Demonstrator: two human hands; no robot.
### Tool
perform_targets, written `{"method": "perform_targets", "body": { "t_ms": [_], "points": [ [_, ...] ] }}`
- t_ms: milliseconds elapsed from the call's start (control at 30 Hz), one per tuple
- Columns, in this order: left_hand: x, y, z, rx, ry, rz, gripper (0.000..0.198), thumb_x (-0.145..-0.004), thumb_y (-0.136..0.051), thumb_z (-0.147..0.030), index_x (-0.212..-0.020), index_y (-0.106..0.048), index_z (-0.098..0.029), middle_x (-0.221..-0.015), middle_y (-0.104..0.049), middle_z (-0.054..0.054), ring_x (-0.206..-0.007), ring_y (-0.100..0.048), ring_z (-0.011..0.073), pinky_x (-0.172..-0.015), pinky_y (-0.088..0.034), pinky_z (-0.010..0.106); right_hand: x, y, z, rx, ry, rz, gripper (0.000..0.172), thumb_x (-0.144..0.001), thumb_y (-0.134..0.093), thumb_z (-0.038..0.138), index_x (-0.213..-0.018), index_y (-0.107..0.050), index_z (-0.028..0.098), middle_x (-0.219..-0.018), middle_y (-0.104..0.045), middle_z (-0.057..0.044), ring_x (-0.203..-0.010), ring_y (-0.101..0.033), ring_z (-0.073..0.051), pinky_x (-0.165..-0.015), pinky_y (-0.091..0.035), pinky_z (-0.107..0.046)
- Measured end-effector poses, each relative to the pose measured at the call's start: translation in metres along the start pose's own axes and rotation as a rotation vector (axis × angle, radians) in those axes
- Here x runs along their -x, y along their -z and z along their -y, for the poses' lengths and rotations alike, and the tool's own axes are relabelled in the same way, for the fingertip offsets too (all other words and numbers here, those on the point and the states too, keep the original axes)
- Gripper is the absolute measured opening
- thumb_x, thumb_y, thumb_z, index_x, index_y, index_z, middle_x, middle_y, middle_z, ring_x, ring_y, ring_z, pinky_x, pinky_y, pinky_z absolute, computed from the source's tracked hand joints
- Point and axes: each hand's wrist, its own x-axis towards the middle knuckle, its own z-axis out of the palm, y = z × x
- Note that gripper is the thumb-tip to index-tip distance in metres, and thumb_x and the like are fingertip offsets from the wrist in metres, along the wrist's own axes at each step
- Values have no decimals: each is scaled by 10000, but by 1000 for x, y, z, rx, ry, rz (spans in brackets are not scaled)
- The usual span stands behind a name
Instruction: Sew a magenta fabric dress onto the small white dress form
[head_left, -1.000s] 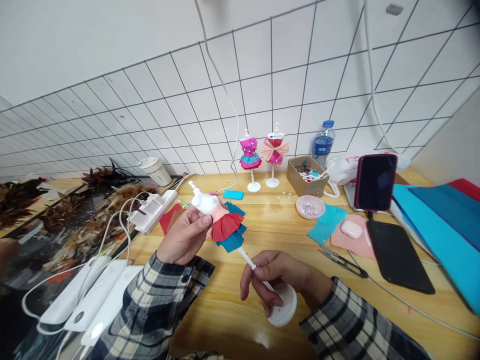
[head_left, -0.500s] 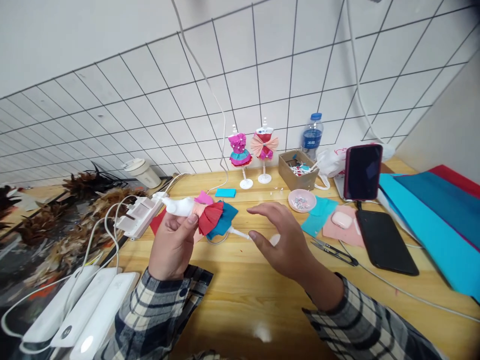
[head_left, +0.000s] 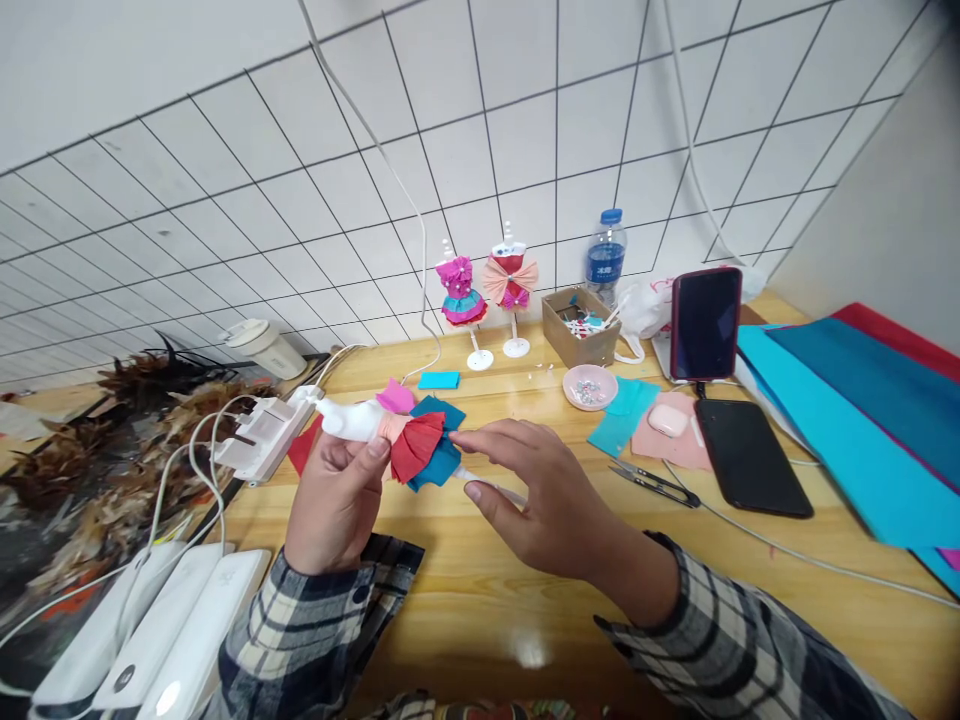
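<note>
My left hand (head_left: 336, 500) grips a small white mannequin (head_left: 352, 418) by its torso, tipped sideways. It wears a layered paper skirt (head_left: 420, 447) of red, teal and pink. My right hand (head_left: 536, 495) hovers open just right of the skirt, fingers spread, over the mannequin's thin white stand pole (head_left: 487, 485). Whether the fingertips touch the skirt I cannot tell. Both arms wear plaid sleeves.
Two dressed mannequins (head_left: 487, 290) stand by the tiled wall, with a cardboard box (head_left: 574, 335), water bottle (head_left: 604, 258) and pink bead dish (head_left: 590, 386). Scissors (head_left: 651, 482), two phones (head_left: 705, 322), an earbud case (head_left: 667, 420) and coloured sheets (head_left: 847, 410) lie right. A power strip (head_left: 259, 445), power banks (head_left: 150, 640) and feathers (head_left: 112, 420) lie left.
The mannequin went from tilted upright to lying sideways in my left hand. My right hand let go of the stand's base, opened and moved up towards the skirt.
</note>
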Motion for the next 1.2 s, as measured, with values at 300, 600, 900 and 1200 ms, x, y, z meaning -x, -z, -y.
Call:
{"method": "perform_targets", "body": {
  "t_ms": [300,600,900,1200],
  "points": [
    [3,1,2,-104,-113,-40,427,-674,-823,-248,-1052,-626,-229,-992,-715,6,-929,-667,182,-832,-533,290,0,-6,-1,-79,-111,-13,213,-850,-574,223,-1022,-700,219,-907,-668,-34,-837,-593,-165,-763,-445,-321],
    [6,2,1,-267,-201,-62,576,-674,-815,-161,-1194,-583,-246,-1099,-685,23,-983,-657,186,-855,-539,264,-1,-3,-6,-21,-280,-75,160,-844,-548,212,-950,-667,207,-761,-633,-4,-726,-569,-149,-694,-431,-291],
    [-32,14,-23,-88,6,307,801,-645,-849,-260,-1353,-480,-196,-1046,-731,123,-1002,-685,289,-872,-547,394,2,-18,-26,-148,-261,500,240,-927,-447,238,-956,-683,209,-900,-734,-21,-795,-650,-165,-694,-438,-254],
    [-42,31,6,-361,-101,360,790,-748,-762,-357,-1441,-392,-274,-1469,-456,139,-1357,-425,280,-1110,-352,451,5,-42,-71,-124,-459,212,223,-863,-503,226,-923,-715,191,-861,-742,-33,-766,-656,-176,-668,-426,-246]
  ]
}}
